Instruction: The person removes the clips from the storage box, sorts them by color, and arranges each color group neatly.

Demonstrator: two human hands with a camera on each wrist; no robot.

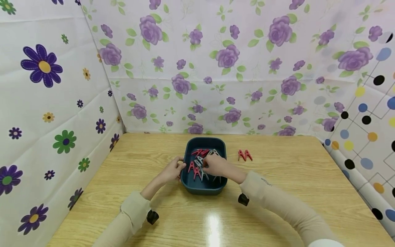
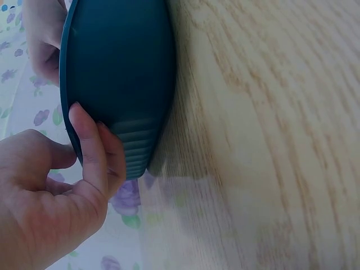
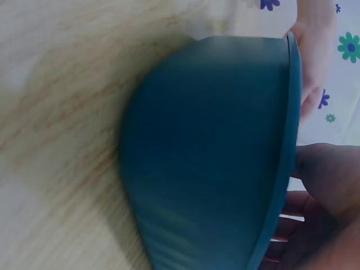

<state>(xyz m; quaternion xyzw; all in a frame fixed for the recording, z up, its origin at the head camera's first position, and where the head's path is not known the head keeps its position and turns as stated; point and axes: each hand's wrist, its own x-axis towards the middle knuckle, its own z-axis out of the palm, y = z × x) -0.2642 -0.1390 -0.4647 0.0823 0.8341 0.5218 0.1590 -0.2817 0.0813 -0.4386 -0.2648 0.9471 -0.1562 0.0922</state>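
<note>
Your left hand (image 1: 170, 171) is pinching the left rim of the bin (image 1: 202, 191) — thumb one side, fingers clamped on the other. Your right hand (image 1: 218, 166) is sitting in the bin, fingers down by the grey clothespins (image 1: 198, 162); can't tell if they're gripping one. Bin is resting on the worktop (image 1: 293, 164), long axis running away from you. Red clothespins (image 1: 196, 170) are lying in there too — near-left two pointing narrow end away. The outer red pair (image 1: 241, 154) is lying right of the bin, pointing likewise.
</note>
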